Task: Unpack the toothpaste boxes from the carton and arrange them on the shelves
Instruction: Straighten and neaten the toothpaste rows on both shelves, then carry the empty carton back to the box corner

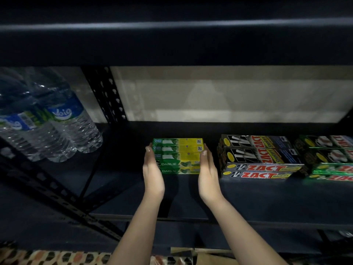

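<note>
- 1 dark metal shelf (248, 197) carries everything here; its deck is deep, so stock sits well back from the front edge, which is likely why both arms reach in.
- 2 or more water bottles (63, 121) stand in the bay to the left, beyond a perforated upright (107, 92), well apart from the toothpaste.
- 2 groups of Zact boxes (261, 159) lie to the right, stacked flat with their long printed faces forward, presumably so the brand reads from the aisle.
- 1 block of green-and-yellow Darlie boxes (179, 155), 3 across and 2 high as far as can be seen, rests on the shelf left of the Zact stock with a gap between.
- 2 hands flank that block: the left hand (152, 169) and right hand (208, 169) lie with straight fingers flat against its ends, clamping it as 1 bundle, probably to square it up.
- 1 carton corner (206, 257) shows at the bottom edge, below the shelf.
</note>
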